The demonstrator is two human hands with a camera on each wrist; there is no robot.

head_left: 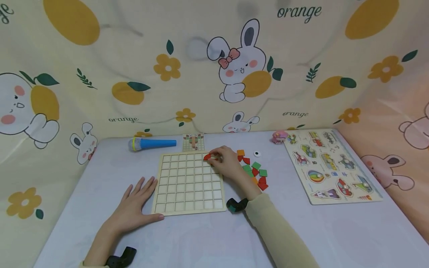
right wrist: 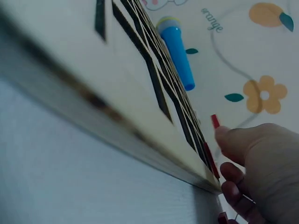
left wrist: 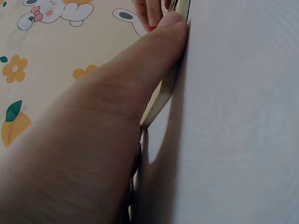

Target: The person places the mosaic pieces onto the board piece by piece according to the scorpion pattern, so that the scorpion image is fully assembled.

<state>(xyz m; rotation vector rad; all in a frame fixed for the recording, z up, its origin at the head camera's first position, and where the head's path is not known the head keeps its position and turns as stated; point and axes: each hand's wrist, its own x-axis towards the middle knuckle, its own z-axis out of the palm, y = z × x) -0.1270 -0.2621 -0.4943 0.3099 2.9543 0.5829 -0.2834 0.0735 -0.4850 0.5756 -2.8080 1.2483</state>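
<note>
A pale wooden grid board (head_left: 189, 182) lies on the white table. My left hand (head_left: 135, 204) rests with spread fingers along its left edge, the thumb (left wrist: 163, 35) touching its near left corner. Over the board's far right corner, my right hand (head_left: 226, 162) pinches a small red tile (right wrist: 215, 121) between thumb and fingers. Another red tile (right wrist: 211, 161) sits on the board just below that hand in the right wrist view. To the right of the board lies a loose group of red, orange and green tiles (head_left: 256, 165), partly hidden by the right hand and forearm.
Behind the board lie a small patterned card (head_left: 193, 142) and a blue toy microphone (head_left: 154, 144). A picture puzzle board (head_left: 330, 167) lies at the right, with a pink toy (head_left: 279, 137) at its far left corner. A white round piece (head_left: 257, 153) is near the tiles.
</note>
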